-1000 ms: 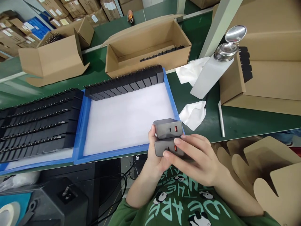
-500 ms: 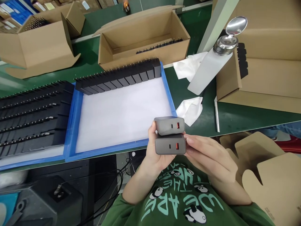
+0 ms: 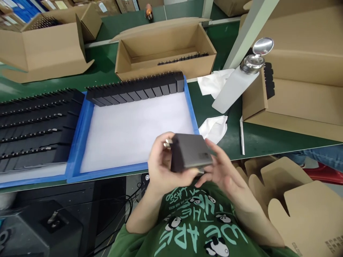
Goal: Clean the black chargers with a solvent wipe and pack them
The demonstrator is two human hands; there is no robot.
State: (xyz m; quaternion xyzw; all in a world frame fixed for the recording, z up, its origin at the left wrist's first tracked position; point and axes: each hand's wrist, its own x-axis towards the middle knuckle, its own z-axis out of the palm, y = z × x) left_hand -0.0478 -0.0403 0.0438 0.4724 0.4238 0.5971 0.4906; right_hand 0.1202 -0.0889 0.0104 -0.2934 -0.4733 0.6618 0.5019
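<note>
My left hand [image 3: 162, 167] is closed around dark grey power chargers [image 3: 190, 150] above the front edge of the bench. The upper charger lies tilted, its metal plug prongs toward my left fingers. A small part of a second charger shows beneath it; the rest is hidden. My right hand [image 3: 225, 171] is at the chargers' right end, its fingers apart and close to the edge, perhaps touching. Behind them lies a blue-edged tray [image 3: 107, 169] with a white lining. A row of black chargers [image 3: 142, 91] stands along the tray's far side, prongs up.
A second tray at left holds several rows of chargers [image 3: 32, 125]. Open cardboard boxes [image 3: 166, 71] stand at the back and right [image 3: 302, 125]. A white pump bottle [image 3: 235, 89], white cloths [image 3: 214, 130] and a thin silvery stick [image 3: 242, 137] lie right of the tray.
The chargers have turned in my left hand: their port ends faced me, and now a broad side and the prongs show. My right fingers have spread apart at the right end.
</note>
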